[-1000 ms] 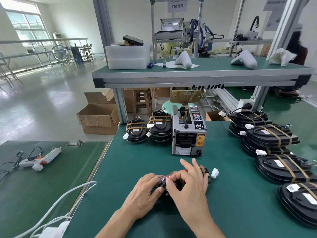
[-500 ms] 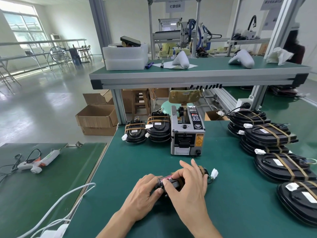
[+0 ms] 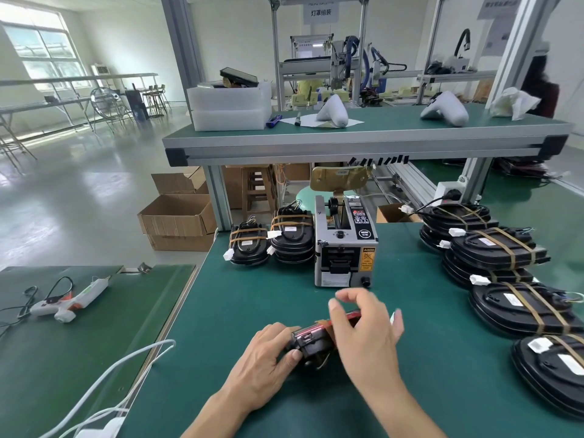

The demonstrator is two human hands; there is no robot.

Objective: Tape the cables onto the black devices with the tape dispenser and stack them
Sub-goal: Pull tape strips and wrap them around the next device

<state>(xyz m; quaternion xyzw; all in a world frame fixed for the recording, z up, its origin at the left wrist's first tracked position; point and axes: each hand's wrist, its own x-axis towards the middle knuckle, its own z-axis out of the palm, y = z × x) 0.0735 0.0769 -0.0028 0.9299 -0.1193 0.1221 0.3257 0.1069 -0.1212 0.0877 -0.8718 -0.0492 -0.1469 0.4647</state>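
1. the left hand point(image 3: 268, 352) grips the near end of the black device point(image 3: 313, 341) on the green table point(image 3: 252, 311), fingers curled round its edge; in my judgement this keeps the device from sliding while tape is pressed on it.
2. the right hand point(image 3: 368, 330) is raised over the same device, blurred, its fingers loosely bent and holding nothing that i can see; it is between the device and the tape dispenser point(image 3: 344, 248), so probably it goes for a new strip.
3. the dispenser stands at the middle of the table, just behind the hands, its mouth to the person; both hands can reach it easily.
4. counted: one dispenser; two short stacks of taped devices point(image 3: 271, 238) at its left, touching each other; on the right a row of devices point(image 3: 505, 279), about five groups, some stacked; how many are in each stack i cannot tell.
5. on the side table point(image 3: 63, 358) lies one glue gun point(image 3: 69, 300).
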